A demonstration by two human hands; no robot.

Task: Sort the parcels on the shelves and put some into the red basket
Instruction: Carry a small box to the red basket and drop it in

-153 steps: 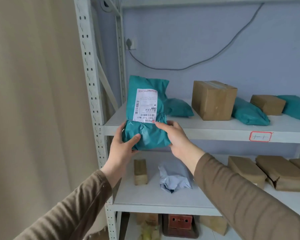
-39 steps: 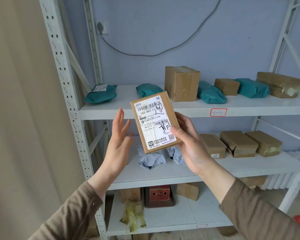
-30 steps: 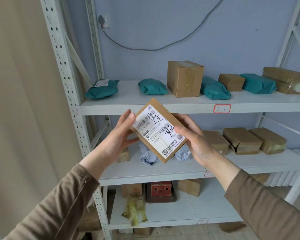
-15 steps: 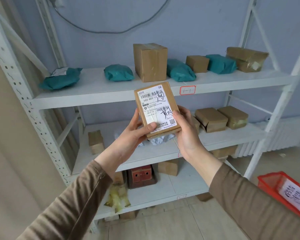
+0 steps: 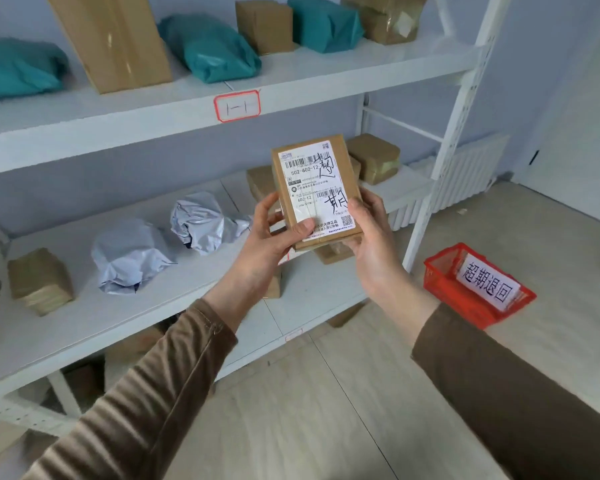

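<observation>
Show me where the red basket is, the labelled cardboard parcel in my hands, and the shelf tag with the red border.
red basket (image 5: 442, 282), head view, on its near mesh wall.
cardboard parcel (image 5: 314, 183), head view, on its white shipping label.
shelf tag (image 5: 237, 106), head view, on its white middle.

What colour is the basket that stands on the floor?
Red, with a white paper sign on it; the head view shows the basket at the right.

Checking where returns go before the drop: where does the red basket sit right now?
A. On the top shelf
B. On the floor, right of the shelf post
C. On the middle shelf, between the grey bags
B: the red basket stands on the floor, right of the white shelf post.
</observation>
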